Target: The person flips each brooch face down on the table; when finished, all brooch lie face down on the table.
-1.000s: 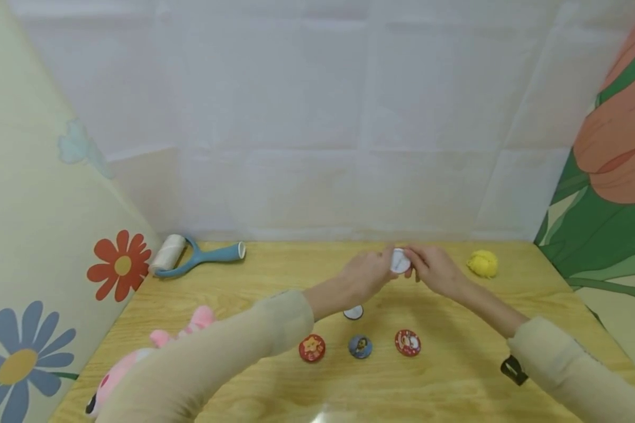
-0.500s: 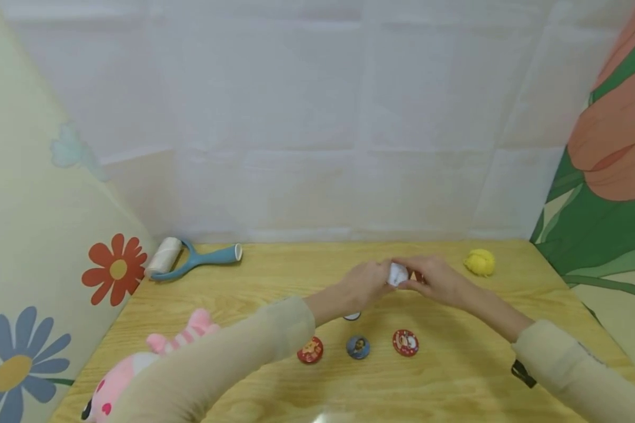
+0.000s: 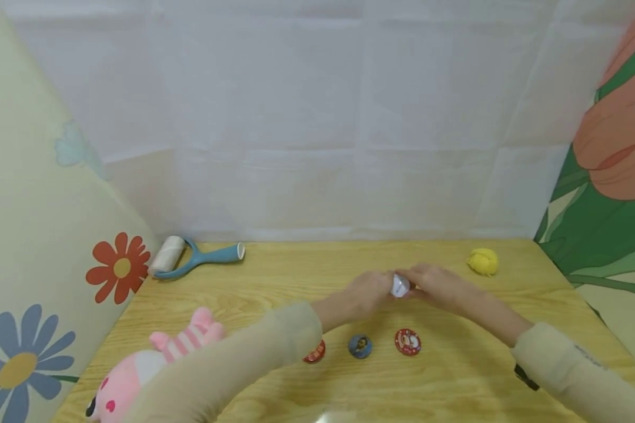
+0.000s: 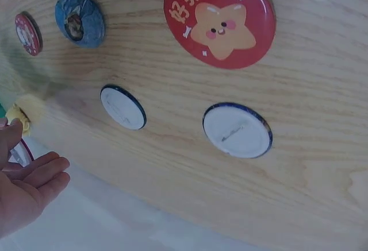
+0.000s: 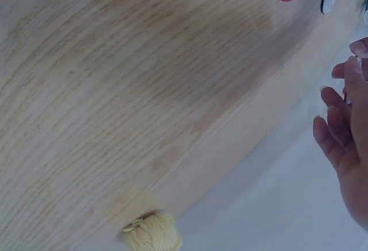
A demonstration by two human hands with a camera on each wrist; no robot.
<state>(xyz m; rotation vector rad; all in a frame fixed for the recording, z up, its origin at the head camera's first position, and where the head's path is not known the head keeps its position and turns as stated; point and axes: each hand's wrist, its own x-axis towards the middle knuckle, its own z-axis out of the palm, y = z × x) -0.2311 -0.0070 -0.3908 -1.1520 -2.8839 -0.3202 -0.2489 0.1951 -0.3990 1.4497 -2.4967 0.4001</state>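
A round pin badge is held up above the far half of the table, its white back tilted toward the head camera. My left hand pinches its left side. From the right, my right hand grips the opposite edge with thumb and fingers. A bit of the badge's red rim shows beside the fingers in the left wrist view. Nearer on the table lie a red star badge, a blue badge and a red-and-white badge, all face up. Two badges lie white back up, hidden behind my left arm in the head view.
A pink plush toy lies at the left, partly behind my left sleeve. A blue-handled lint roller rests at the back left. At the back right sits a small yellow yarn-like bundle. A white sheet hangs behind the table.
Both hands have come slightly lower with the badge, whose back has tilted. My right fingers have shifted around its edge. My left arm now covers the face-down badge seen earlier.
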